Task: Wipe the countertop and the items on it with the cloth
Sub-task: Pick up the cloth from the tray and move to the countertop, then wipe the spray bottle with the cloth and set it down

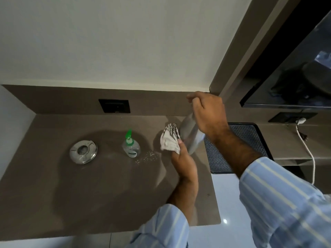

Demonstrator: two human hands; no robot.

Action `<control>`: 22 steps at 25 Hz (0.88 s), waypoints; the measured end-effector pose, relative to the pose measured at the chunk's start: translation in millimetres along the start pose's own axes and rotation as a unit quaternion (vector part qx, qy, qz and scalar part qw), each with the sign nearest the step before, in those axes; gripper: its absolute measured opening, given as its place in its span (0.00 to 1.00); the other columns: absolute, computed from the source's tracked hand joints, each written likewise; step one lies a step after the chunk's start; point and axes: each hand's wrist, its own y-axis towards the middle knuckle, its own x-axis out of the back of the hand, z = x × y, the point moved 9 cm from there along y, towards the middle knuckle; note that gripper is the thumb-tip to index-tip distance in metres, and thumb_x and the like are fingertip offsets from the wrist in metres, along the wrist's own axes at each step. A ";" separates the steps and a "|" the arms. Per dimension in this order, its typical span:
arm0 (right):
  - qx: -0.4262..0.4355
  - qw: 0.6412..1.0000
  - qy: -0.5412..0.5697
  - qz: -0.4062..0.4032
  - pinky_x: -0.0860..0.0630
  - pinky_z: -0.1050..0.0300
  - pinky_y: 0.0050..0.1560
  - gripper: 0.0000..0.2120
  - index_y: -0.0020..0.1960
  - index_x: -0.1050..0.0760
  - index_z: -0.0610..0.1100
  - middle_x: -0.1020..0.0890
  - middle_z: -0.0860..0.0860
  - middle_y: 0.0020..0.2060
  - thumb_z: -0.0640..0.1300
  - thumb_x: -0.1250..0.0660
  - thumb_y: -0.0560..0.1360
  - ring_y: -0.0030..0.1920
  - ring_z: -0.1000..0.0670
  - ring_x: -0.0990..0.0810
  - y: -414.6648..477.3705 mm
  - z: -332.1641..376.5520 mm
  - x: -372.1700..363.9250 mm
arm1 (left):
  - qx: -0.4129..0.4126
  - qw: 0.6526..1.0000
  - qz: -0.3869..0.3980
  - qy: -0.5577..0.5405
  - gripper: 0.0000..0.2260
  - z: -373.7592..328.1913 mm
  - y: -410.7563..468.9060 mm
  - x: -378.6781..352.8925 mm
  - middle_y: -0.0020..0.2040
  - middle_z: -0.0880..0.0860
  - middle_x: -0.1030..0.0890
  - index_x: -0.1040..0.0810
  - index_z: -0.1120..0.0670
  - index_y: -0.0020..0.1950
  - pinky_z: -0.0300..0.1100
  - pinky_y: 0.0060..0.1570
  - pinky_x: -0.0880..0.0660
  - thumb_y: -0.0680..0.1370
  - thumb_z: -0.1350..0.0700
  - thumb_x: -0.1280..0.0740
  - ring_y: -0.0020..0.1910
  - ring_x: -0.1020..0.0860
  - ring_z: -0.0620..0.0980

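My left hand grips a white cloth with dark stripes and presses it against the side of a steel bottle. My right hand holds that bottle by its top, tilted above the brown countertop. Left of the cloth stands a clear bottle with a green flip cap. Further left sits a round metal ashtray. White crumbs lie on the counter between the clear bottle and my left hand.
A black perforated tray lies at the counter's right end, partly behind my right arm. A black socket plate is set in the back panel. To the right are a dark screen, a lower shelf and a white cable.
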 end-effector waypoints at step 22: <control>-0.013 0.947 0.047 0.317 0.28 0.50 0.66 0.26 0.73 0.28 0.40 0.22 0.40 0.69 0.45 0.29 0.77 0.69 0.39 0.23 -103.6 11.6 -228.7 | -0.297 0.836 0.127 0.444 0.12 -135.6 113.7 90.0 0.54 0.57 0.15 0.18 0.57 0.57 0.36 0.50 0.26 0.76 0.53 0.26 0.52 0.17 0.50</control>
